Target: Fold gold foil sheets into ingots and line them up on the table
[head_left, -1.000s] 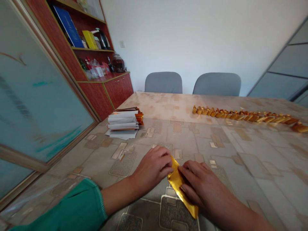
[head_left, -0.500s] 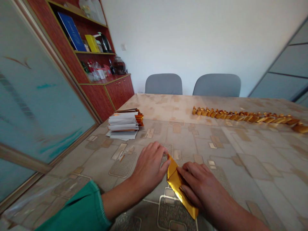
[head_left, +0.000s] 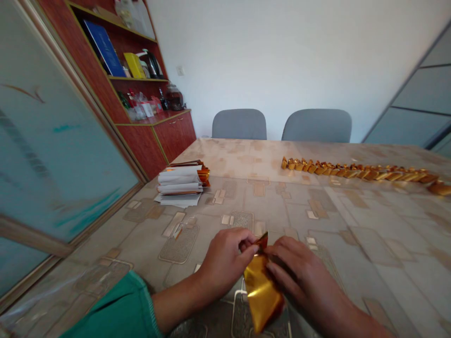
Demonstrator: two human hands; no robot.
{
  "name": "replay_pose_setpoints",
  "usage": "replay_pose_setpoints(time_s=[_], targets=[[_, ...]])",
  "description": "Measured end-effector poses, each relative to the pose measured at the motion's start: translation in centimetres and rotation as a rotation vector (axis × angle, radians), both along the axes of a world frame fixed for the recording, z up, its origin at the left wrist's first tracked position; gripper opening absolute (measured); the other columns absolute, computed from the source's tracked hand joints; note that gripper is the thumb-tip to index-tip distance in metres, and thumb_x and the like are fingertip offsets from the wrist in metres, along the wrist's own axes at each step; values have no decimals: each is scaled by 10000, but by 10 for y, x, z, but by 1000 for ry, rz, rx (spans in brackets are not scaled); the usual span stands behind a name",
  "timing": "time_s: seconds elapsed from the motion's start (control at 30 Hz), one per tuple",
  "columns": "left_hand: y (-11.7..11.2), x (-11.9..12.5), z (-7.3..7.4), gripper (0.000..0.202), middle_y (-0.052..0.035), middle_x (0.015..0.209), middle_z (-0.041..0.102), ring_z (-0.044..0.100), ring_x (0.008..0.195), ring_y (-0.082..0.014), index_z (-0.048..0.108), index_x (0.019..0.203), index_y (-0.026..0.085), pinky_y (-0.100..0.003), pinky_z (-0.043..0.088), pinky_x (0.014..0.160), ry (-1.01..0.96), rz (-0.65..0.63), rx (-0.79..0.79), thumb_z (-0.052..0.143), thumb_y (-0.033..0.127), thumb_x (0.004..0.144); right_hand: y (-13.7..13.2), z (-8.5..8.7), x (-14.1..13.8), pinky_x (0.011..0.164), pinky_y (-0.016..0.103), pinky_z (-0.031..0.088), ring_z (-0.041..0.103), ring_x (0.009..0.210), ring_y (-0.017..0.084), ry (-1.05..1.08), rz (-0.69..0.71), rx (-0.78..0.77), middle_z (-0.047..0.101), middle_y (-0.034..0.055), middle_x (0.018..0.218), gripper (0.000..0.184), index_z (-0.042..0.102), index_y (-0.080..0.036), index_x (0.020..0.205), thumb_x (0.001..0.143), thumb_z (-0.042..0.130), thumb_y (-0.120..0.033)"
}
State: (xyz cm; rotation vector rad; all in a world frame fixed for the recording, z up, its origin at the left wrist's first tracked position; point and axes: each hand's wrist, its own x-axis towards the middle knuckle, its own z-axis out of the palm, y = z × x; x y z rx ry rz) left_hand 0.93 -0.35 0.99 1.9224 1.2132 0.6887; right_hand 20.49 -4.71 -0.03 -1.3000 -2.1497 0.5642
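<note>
A shiny gold foil paper (head_left: 263, 295), partly folded, is held up between my two hands over the near part of the table. My left hand (head_left: 229, 260) pinches its upper left edge between thumb and curled fingers. On the other side, my right hand (head_left: 303, 272) grips the paper's upper right part with thumb and fingers. The foil's lower end hangs to a point toward me, with a darker reddish side showing at its right. Some of the right fingertips are hidden behind the paper.
On the left stands a stack of white-backed gold papers (head_left: 181, 184). A long row of folded gold foil pieces (head_left: 352, 171) runs along the right side of the patterned tablecloth (head_left: 253, 206). Two grey chairs (head_left: 239, 124) are behind the table, and a red cabinet (head_left: 174, 134) is at the far left.
The foil paper has gone from lying as a flat folded strip to being lifted and bent open. My left hand has moved down and right, closer to my right hand.
</note>
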Motion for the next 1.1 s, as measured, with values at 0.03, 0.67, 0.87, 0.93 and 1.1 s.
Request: replay_pose_setpoints(time_s=[0.03, 0.67, 0.87, 0.93, 1.1], targets=[[-1, 1, 0, 120, -3, 700, 654, 592, 672, -152, 695, 762, 160, -245, 391, 636, -42, -3, -12, 624, 179, 857, 0, 1, 0, 705, 329, 459, 576, 796, 200, 82, -77, -1, 602, 23, 878, 53, 573, -220, 928, 914, 610, -185], [-12, 6, 5, 107, -5, 685, 691, 574, 639, -132, 748, 737, 155, -225, 406, 598, -375, -53, -374, 718, 258, 738, 5, 3, -2, 497, 253, 336, 399, 551, 125, 777, -207, -394, 485, -37, 605, 404, 564, -211, 676, 875, 671, -546], [-9, 5, 13, 145, -1, 673, 671, 553, 626, -124, 737, 743, 143, -229, 401, 601, -415, -30, -453, 708, 283, 720, 3, 1, 2, 509, 278, 394, 470, 533, 144, 861, -254, -408, 517, -32, 608, 367, 552, -236, 715, 881, 667, -543], [-8, 5, 15, 151, 6, 658, 651, 537, 614, -119, 722, 735, 142, -226, 391, 591, -411, -21, -434, 698, 290, 722, 3, 3, 3, 518, 289, 407, 476, 521, 153, 823, -259, -385, 514, -36, 591, 352, 543, -249, 716, 922, 620, -523], [-12, 6, 13, 153, 8, 618, 599, 507, 590, -123, 670, 684, 139, -226, 373, 558, -332, 7, -383, 663, 285, 728, 4, 16, 6, 759, 373, 472, 622, 872, 242, 445, -163, -7, 682, 38, 912, 144, 659, -261, 997, 952, 597, -383]])
